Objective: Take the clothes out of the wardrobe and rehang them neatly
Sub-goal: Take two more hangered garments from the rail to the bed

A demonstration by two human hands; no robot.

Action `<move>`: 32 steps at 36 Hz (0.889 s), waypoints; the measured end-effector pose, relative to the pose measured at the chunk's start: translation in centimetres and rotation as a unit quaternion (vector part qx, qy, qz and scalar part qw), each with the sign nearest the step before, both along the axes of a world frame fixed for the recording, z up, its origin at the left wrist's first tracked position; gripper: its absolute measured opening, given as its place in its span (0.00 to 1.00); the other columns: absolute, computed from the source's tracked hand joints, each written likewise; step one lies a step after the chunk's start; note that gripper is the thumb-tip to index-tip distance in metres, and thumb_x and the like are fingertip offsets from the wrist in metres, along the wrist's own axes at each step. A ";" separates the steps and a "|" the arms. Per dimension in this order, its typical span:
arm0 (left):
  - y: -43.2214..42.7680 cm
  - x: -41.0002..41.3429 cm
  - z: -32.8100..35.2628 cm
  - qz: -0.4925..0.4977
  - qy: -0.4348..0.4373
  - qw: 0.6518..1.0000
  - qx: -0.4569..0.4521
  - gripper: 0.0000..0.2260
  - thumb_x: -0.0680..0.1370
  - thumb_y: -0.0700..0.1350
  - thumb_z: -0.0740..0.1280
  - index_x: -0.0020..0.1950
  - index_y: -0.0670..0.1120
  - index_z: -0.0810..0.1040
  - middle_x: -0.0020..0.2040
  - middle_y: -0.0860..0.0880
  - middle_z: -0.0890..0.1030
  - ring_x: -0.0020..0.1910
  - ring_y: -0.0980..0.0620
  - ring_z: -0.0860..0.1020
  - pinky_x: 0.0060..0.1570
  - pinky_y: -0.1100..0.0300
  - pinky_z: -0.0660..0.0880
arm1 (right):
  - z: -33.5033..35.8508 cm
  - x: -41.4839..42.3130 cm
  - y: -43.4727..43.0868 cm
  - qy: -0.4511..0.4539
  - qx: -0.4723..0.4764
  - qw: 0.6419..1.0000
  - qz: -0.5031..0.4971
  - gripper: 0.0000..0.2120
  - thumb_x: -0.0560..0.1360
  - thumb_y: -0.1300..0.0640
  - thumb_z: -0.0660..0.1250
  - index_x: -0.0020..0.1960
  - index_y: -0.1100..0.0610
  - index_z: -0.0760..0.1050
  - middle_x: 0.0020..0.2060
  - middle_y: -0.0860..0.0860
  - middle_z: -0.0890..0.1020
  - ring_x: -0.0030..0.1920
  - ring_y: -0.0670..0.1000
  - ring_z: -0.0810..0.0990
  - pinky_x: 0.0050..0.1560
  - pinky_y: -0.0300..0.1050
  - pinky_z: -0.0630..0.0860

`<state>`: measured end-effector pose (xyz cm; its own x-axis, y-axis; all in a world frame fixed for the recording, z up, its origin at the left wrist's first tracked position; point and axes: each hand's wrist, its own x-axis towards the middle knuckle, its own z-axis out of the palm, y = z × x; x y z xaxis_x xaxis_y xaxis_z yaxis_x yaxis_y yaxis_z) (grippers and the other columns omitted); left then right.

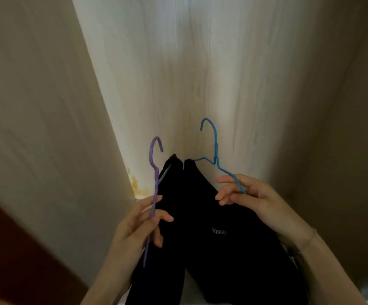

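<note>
Inside the wardrobe I hold two wire hangers, each carrying a black garment. My left hand [142, 219] grips the shoulder wire of a purple hanger [155, 164], whose hook points up. A narrow black garment [156, 267] hangs from it. My right hand [244, 192] pinches the right shoulder wire of a blue hanger [211, 146]. From that hanger drapes a larger black garment [233, 249] with a small white logo. The two garments hang side by side, touching. No rail is in view.
The pale wood-grain back panel [178, 73] of the wardrobe fills the middle. A side panel [35, 106] stands on the left and a darker side panel [355, 128] on the right. A reddish-brown surface [13, 260] shows at the lower left.
</note>
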<state>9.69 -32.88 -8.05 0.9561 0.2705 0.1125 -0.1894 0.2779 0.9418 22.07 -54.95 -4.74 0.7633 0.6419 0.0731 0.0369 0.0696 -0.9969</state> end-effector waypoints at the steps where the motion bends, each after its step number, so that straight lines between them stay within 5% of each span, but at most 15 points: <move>1: -0.3 -0.6 -1.2 0.002 0.016 1.000 -0.005 0.35 0.55 0.57 0.80 0.58 0.44 0.78 0.38 0.42 0.81 0.20 0.54 0.69 0.22 0.66 0.71 | -0.9 -0.6 -0.3 0.006 -0.004 1.000 -0.005 0.16 0.75 0.75 0.56 0.56 0.62 0.75 0.37 0.51 0.84 0.38 0.46 0.82 0.45 0.33 0.78; 4: -1.1 -2.0 -3.7 0.005 0.066 0.998 -0.008 0.32 0.60 0.59 0.78 0.58 0.45 0.78 0.37 0.43 0.81 0.15 0.57 0.63 0.18 0.70 0.65 | -3.5 -2.6 -1.3 0.037 -0.007 0.999 -0.030 0.15 0.76 0.73 0.55 0.56 0.63 0.75 0.36 0.52 0.84 0.37 0.45 0.82 0.44 0.32 0.77; 7: -1.4 -2.5 -4.9 0.007 0.111 0.993 0.032 0.12 0.76 0.41 0.63 0.60 0.44 0.75 0.35 0.46 0.82 0.15 0.58 0.61 0.17 0.70 0.61 | -5.9 -4.7 -2.4 0.112 0.017 0.991 -0.074 0.14 0.77 0.70 0.56 0.56 0.64 0.76 0.36 0.54 0.84 0.37 0.46 0.82 0.42 0.32 0.77; 9: -1.7 -2.2 -5.2 -0.005 0.131 0.988 0.076 0.14 0.80 0.34 0.55 0.59 0.46 0.74 0.36 0.48 0.82 0.16 0.59 0.60 0.17 0.70 0.59 | -7.3 -5.9 -2.8 0.172 0.044 0.978 -0.112 0.13 0.75 0.67 0.58 0.55 0.63 0.77 0.36 0.55 0.84 0.37 0.47 0.83 0.42 0.32 0.78; 14: -1.8 -0.4 -5.5 -0.081 0.146 0.977 0.133 0.16 0.81 0.35 0.54 0.59 0.52 0.74 0.36 0.50 0.83 0.16 0.59 0.61 0.17 0.68 0.59 | -10.1 -8.4 -2.7 0.255 0.090 0.941 -0.205 0.13 0.77 0.62 0.58 0.55 0.61 0.80 0.38 0.54 0.84 0.39 0.47 0.83 0.42 0.33 0.79; 22: 0.6 0.6 -7.2 -0.216 0.152 0.953 0.152 0.16 0.81 0.35 0.54 0.57 0.54 0.74 0.37 0.51 0.83 0.18 0.59 0.63 0.18 0.65 0.58 | -12.0 -12.7 1.3 0.199 0.113 0.912 -0.339 0.25 0.61 0.41 0.75 0.53 0.54 0.83 0.40 0.52 0.84 0.42 0.46 0.83 0.48 0.35 0.78; 28: 3.6 -1.4 -7.9 -0.293 0.187 0.925 0.154 0.15 0.81 0.37 0.55 0.60 0.52 0.75 0.38 0.50 0.83 0.22 0.57 0.61 0.20 0.66 0.57 | -14.0 -18.9 7.3 0.174 0.147 0.856 -0.465 0.13 0.77 0.53 0.60 0.51 0.57 0.81 0.33 0.54 0.77 0.36 0.49 0.77 0.43 0.36 0.77; 32: 5.6 -3.8 -7.9 -0.351 0.180 0.901 0.182 0.15 0.82 0.38 0.55 0.63 0.49 0.74 0.41 0.49 0.83 0.22 0.58 0.64 0.20 0.67 0.59 | -14.1 -23.7 10.7 0.155 0.128 0.813 -0.547 0.22 0.69 0.44 0.65 0.55 0.58 0.81 0.31 0.52 0.72 0.37 0.50 0.72 0.50 0.39 0.74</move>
